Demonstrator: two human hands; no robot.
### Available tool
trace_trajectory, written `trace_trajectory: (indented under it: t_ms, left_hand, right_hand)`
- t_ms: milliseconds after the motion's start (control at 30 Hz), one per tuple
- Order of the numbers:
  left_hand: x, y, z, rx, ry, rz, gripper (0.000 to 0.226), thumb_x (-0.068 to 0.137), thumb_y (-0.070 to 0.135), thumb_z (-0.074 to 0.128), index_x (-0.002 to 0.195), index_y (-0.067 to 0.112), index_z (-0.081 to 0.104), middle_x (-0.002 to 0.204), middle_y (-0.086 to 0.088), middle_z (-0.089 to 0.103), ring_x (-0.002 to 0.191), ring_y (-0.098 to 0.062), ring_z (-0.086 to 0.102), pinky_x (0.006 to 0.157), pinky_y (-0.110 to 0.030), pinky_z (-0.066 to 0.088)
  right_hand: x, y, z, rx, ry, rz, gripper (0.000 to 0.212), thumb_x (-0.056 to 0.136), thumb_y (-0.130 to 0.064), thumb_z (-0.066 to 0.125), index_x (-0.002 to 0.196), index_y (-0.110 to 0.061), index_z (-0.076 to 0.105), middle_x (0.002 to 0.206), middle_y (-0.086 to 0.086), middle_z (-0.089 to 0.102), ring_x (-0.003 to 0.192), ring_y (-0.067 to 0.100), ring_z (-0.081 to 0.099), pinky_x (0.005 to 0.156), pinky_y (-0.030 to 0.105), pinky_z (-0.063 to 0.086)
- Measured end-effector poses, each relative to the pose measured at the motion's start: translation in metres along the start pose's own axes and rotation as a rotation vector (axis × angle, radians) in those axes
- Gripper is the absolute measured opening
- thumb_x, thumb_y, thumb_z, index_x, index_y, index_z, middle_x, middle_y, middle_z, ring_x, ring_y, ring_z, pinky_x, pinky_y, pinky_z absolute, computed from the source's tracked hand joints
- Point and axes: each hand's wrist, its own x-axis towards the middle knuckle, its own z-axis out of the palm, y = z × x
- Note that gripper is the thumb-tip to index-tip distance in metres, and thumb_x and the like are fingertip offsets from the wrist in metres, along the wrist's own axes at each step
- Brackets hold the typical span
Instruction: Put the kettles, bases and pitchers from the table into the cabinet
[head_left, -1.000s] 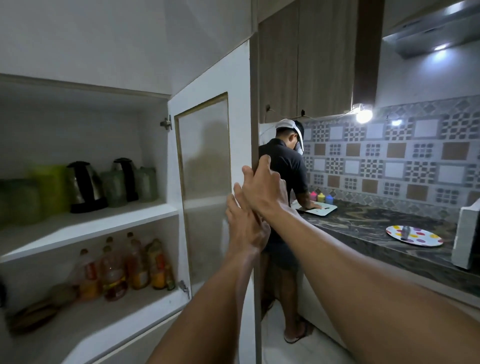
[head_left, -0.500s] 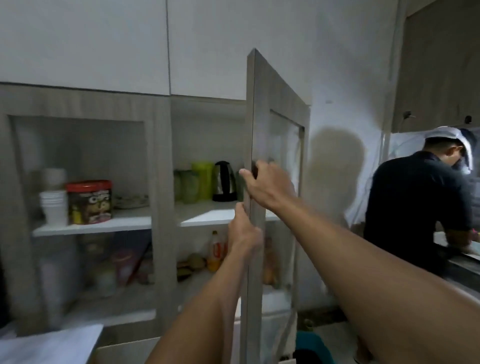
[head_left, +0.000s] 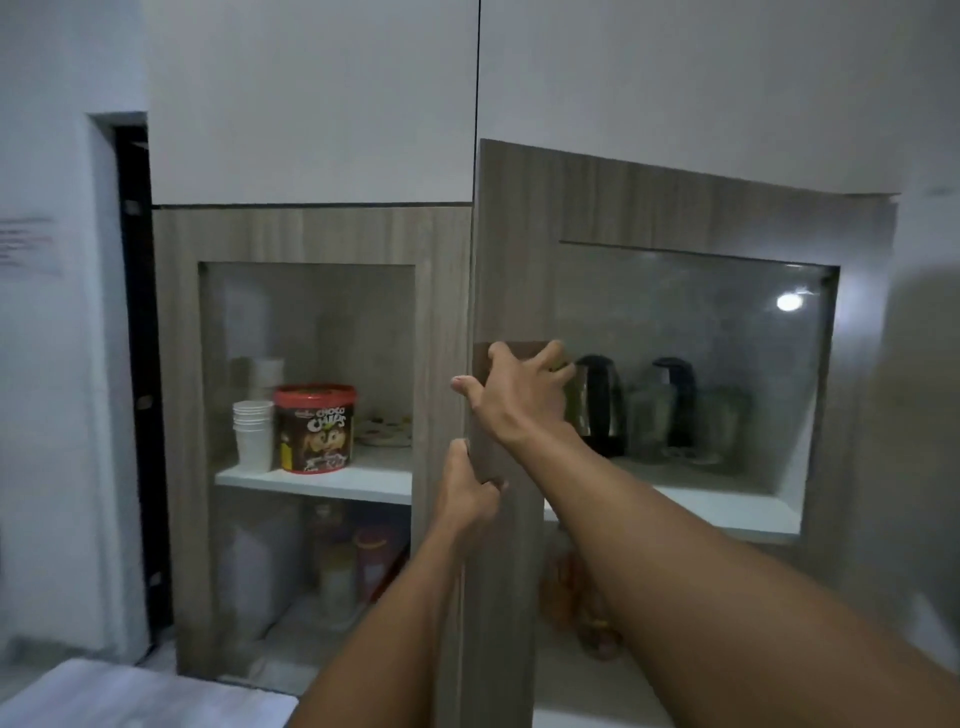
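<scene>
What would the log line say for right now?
left hand: on door edge | right hand: flat on door | door: nearly shut | kettles: on shelf

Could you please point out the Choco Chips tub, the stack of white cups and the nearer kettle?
Choco Chips tub (head_left: 315, 430): head view, label front.
White cups (head_left: 253, 435): head view, stack's middle.
Nearer kettle (head_left: 602, 410): head view, steel body.

cabinet door (head_left: 649, 208): grey-brown woodgrain | kettle (head_left: 600, 410): black and silver | tub (head_left: 315, 428): red lid, brown label
</scene>
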Motion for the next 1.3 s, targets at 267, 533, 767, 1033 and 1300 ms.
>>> trace_trajectory:
  t_ms: [267,533,767,1033,1300]
  left_hand:
    - [0.069,-0.03,0.012,0.093,0.05,0.006,0.046,0.078,0.02,0.073,0.117,0.02,0.049,0.103,-0.001,0.065,0.091,-0.015,0.063,0.077,-0.041,0.056]
    - [0.116,-0.044,0.017,0.053,-0.006,-0.061,0.046,0.087,0.011,0.07,0.123,0.016,0.043,0.106,-0.004,0.061,0.087,-0.01,0.06,0.062,-0.025,0.047]
    - [0.146,-0.05,0.027,0.254,0.204,0.029,0.09,0.07,0.028,0.086,0.14,0.016,0.032,0.138,-0.009,0.041,0.127,-0.028,0.044,0.105,-0.044,0.044]
    - [0.187,-0.052,0.045,0.452,0.326,0.046,0.08,0.068,0.033,0.087,0.127,0.015,0.036,0.131,-0.009,0.036,0.118,-0.025,0.04,0.095,-0.035,0.044]
    - [0.212,-0.06,0.055,0.502,0.328,0.037,0.079,0.069,0.036,0.086,0.124,0.015,0.033,0.13,-0.01,0.032,0.117,-0.026,0.041,0.097,-0.041,0.048]
  right_hand:
    - [0.06,0.004,0.039,-0.064,-0.024,-0.034,0.044,0.086,-0.05,0.065,0.118,-0.023,0.048,0.14,0.024,0.011,0.122,0.04,0.025,0.092,0.048,0.051]
    - [0.097,0.013,0.056,-0.111,-0.019,-0.073,0.043,0.084,-0.048,0.069,0.114,-0.023,0.05,0.133,0.018,0.015,0.117,0.036,0.03,0.086,0.04,0.053]
    - [0.132,0.024,0.068,-0.168,-0.029,-0.047,0.045,0.085,-0.041,0.071,0.117,-0.016,0.053,0.135,0.016,0.021,0.115,0.035,0.037,0.075,0.036,0.044]
    - [0.168,0.032,0.096,-0.203,0.018,-0.039,0.04,0.087,-0.038,0.069,0.113,-0.014,0.052,0.134,0.017,0.022,0.112,0.034,0.038,0.07,0.033,0.043]
    - [0.191,0.047,0.119,-0.148,0.095,-0.033,0.041,0.084,-0.043,0.071,0.107,-0.017,0.051,0.132,0.015,0.024,0.11,0.032,0.038,0.075,0.031,0.045]
